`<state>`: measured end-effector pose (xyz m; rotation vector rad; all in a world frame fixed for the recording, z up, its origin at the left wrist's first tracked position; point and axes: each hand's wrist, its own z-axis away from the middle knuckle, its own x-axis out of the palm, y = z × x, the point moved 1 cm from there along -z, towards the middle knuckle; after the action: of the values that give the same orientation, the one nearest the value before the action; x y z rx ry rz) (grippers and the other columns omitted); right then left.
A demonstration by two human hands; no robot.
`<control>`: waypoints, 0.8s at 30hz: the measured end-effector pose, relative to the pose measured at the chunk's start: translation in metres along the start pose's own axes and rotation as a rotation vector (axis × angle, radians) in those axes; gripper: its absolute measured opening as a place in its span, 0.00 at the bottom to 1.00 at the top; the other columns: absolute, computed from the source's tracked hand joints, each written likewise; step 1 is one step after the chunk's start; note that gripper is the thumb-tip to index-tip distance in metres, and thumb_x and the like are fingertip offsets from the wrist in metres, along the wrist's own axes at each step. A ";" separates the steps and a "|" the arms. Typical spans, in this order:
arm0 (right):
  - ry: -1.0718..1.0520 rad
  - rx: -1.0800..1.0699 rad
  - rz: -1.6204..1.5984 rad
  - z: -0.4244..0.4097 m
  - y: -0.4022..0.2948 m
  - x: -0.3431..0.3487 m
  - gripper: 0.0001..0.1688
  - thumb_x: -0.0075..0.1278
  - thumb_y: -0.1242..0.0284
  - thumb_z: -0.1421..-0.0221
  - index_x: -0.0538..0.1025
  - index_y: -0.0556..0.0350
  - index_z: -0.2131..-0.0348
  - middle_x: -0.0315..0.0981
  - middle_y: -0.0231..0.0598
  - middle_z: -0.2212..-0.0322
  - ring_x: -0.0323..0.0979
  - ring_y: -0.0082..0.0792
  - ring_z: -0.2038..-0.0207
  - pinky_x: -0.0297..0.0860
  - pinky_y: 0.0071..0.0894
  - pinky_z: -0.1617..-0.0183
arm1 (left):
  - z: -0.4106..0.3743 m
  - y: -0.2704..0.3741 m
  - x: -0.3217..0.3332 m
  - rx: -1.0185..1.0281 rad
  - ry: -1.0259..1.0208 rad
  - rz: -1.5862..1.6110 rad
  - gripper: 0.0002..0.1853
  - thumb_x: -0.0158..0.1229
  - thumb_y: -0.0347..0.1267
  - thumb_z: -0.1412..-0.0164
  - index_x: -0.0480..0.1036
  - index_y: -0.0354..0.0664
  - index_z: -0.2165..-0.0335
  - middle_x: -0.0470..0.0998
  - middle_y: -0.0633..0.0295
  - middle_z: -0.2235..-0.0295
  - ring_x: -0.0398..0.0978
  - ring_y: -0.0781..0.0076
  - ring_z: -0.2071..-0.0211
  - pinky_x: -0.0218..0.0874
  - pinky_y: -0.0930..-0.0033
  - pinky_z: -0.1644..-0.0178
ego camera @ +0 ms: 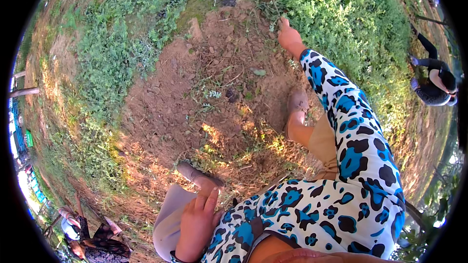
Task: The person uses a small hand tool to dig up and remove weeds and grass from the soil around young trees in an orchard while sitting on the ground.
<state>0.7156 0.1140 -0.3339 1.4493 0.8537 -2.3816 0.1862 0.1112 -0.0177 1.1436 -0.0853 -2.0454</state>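
Note:
My right hand (289, 36) reaches forward at the upper middle, closed around a thin brown stem or tool handle (275, 6) at the edge of the green plants; which of the two it is I cannot tell. My left hand (197, 212) rests by my bent left knee, its fingers extended and holding nothing. Between my feet lies dug, cloddy brown soil (172, 98), with uprooted weeds (210, 95) and a loose green leaf (259, 72) on it.
Dense low green plants (336, 18) border the soil ahead and right, with another patch (106, 65) on the left. My shoes (298, 102) stand on the soil. One person (435, 80) crouches at far right, another (98, 241) at lower left. Wooden posts (25, 92) stand far left.

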 end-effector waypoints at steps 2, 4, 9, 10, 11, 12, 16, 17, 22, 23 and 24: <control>0.038 0.042 -0.042 -0.031 -0.005 0.003 0.40 0.44 0.65 0.40 0.46 0.41 0.35 0.70 0.55 0.51 0.73 0.59 0.55 0.68 0.53 0.51 | -0.004 -0.003 0.001 0.013 -0.004 0.002 0.33 0.66 0.37 0.53 0.67 0.44 0.47 0.72 0.57 0.62 0.72 0.57 0.65 0.65 0.59 0.61; 0.059 0.119 -0.108 -0.037 -0.025 0.022 0.40 0.44 0.64 0.40 0.45 0.41 0.35 0.71 0.57 0.52 0.73 0.59 0.55 0.68 0.53 0.50 | -0.005 -0.004 0.000 0.017 0.001 0.010 0.33 0.66 0.37 0.53 0.67 0.44 0.47 0.72 0.58 0.64 0.72 0.58 0.65 0.65 0.60 0.61; 0.004 0.218 -0.178 -0.017 -0.044 0.058 0.37 0.44 0.65 0.41 0.52 0.49 0.36 0.66 0.59 0.47 0.72 0.60 0.53 0.68 0.52 0.49 | 0.002 -0.005 0.002 -0.006 0.001 0.022 0.33 0.66 0.37 0.53 0.67 0.44 0.47 0.71 0.59 0.67 0.72 0.59 0.65 0.65 0.61 0.62; 0.000 0.151 -0.119 -0.022 -0.027 0.057 0.38 0.43 0.65 0.42 0.50 0.47 0.36 0.67 0.60 0.48 0.72 0.60 0.53 0.67 0.52 0.49 | 0.001 -0.006 0.002 0.018 0.016 0.025 0.33 0.66 0.37 0.53 0.67 0.44 0.47 0.71 0.59 0.67 0.72 0.59 0.65 0.65 0.61 0.63; -0.004 0.088 -0.058 -0.022 -0.005 0.053 0.40 0.43 0.66 0.43 0.48 0.45 0.35 0.68 0.60 0.50 0.71 0.61 0.53 0.67 0.52 0.48 | 0.000 -0.006 0.002 0.044 0.029 0.028 0.33 0.66 0.37 0.53 0.67 0.44 0.47 0.71 0.59 0.67 0.72 0.59 0.66 0.65 0.61 0.63; -0.007 0.027 0.007 -0.025 0.022 0.049 0.42 0.43 0.67 0.44 0.46 0.43 0.35 0.70 0.61 0.52 0.71 0.61 0.52 0.67 0.52 0.48 | -0.002 -0.007 0.001 0.069 0.039 0.026 0.33 0.66 0.37 0.53 0.67 0.44 0.47 0.71 0.59 0.67 0.72 0.59 0.66 0.65 0.61 0.63; -0.140 -0.304 0.065 0.043 0.010 0.027 0.42 0.43 0.69 0.43 0.44 0.42 0.34 0.68 0.63 0.51 0.74 0.60 0.60 0.70 0.53 0.56 | 0.003 -0.007 0.002 0.028 0.024 0.007 0.33 0.66 0.37 0.53 0.67 0.44 0.47 0.71 0.59 0.67 0.72 0.59 0.66 0.65 0.61 0.62; -0.150 -0.413 0.091 0.075 0.004 0.008 0.42 0.43 0.69 0.42 0.44 0.42 0.34 0.68 0.63 0.51 0.74 0.60 0.62 0.70 0.53 0.58 | 0.002 -0.007 0.002 0.030 0.019 0.008 0.33 0.66 0.37 0.53 0.67 0.44 0.47 0.71 0.59 0.67 0.72 0.59 0.66 0.65 0.60 0.62; -0.573 -0.612 0.400 0.173 -0.005 -0.050 0.42 0.44 0.70 0.41 0.46 0.29 0.34 0.72 0.55 0.57 0.75 0.58 0.68 0.72 0.53 0.65 | 0.002 -0.009 0.004 0.023 0.012 0.022 0.33 0.66 0.37 0.52 0.67 0.44 0.47 0.71 0.59 0.66 0.72 0.59 0.66 0.65 0.60 0.63; -0.634 -0.690 0.467 0.180 -0.006 -0.059 0.42 0.45 0.70 0.41 0.46 0.28 0.34 0.72 0.55 0.58 0.75 0.57 0.68 0.73 0.52 0.65 | 0.000 -0.009 0.004 0.027 0.015 0.020 0.32 0.65 0.37 0.52 0.67 0.44 0.47 0.71 0.58 0.66 0.72 0.59 0.66 0.65 0.60 0.63; -0.695 -0.767 0.530 0.184 -0.004 -0.063 0.42 0.45 0.70 0.41 0.45 0.27 0.34 0.73 0.55 0.59 0.75 0.57 0.68 0.73 0.51 0.64 | -0.002 -0.009 0.003 0.033 0.012 0.017 0.33 0.65 0.37 0.52 0.67 0.43 0.47 0.72 0.58 0.66 0.72 0.59 0.66 0.65 0.60 0.63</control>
<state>0.6086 0.0037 -0.2150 0.4186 0.8835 -1.6575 0.1815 0.1154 -0.0245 1.1719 -0.1229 -2.0289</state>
